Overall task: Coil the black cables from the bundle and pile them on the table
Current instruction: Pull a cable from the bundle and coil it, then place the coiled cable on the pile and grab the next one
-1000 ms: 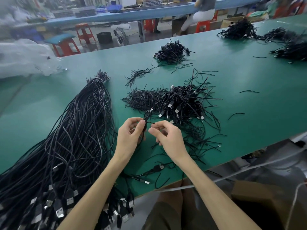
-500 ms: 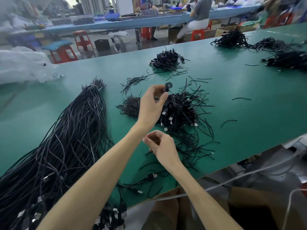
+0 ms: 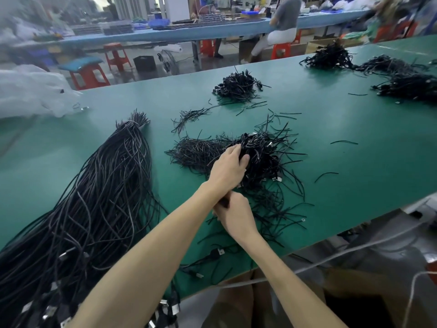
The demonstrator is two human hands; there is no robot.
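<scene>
A: Head view. Why are you holding your left hand (image 3: 228,169) out so far?

B: You're laying it on the pile (image 3: 264,157) of coiled cables mid-counter (image 3: 354,162), so finished coils are gathering apart from the long bundle (image 3: 99,197) at your left. Its fingers (image 3: 234,149) are lying loose, nearly straight, on the pile's near-left edge.

A: And your right hand (image 3: 236,216)?

B: It's sitting just under your left wrist, fingers curling. Whether they're grasping anything, I cannot tell.

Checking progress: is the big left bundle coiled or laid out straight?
Straight: the bundle lies in long uncoiled strands on the green table.
</scene>
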